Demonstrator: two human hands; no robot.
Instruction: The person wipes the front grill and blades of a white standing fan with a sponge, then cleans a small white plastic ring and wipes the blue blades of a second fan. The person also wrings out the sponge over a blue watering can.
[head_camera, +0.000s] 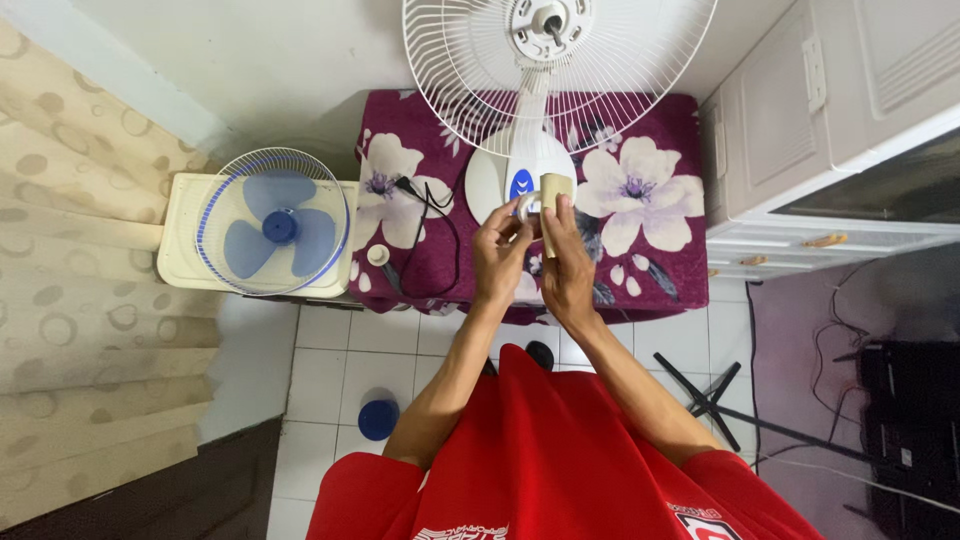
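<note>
My left hand (500, 250) pinches a small white ring-shaped part (527, 206) in front of me. Touching the same part, my right hand (566, 265) grips a folded beige cloth or paper piece (556, 190). Both hands hover over the white round base (520, 180) of a table fan. That fan's white rear wire guard (480, 70) stands without blades, its motor shaft (552, 22) bare. The fan rests on a table under a maroon cloth with white flowers (640, 190).
A small box fan with blue blades (272, 222) lies to the left. A black cord (435, 225) and a white knob (377, 255) lie on the cloth. A blue round cap (378, 419) sits on the white tiled floor. White cabinets (830, 120) stand right, curtains (80, 300) left.
</note>
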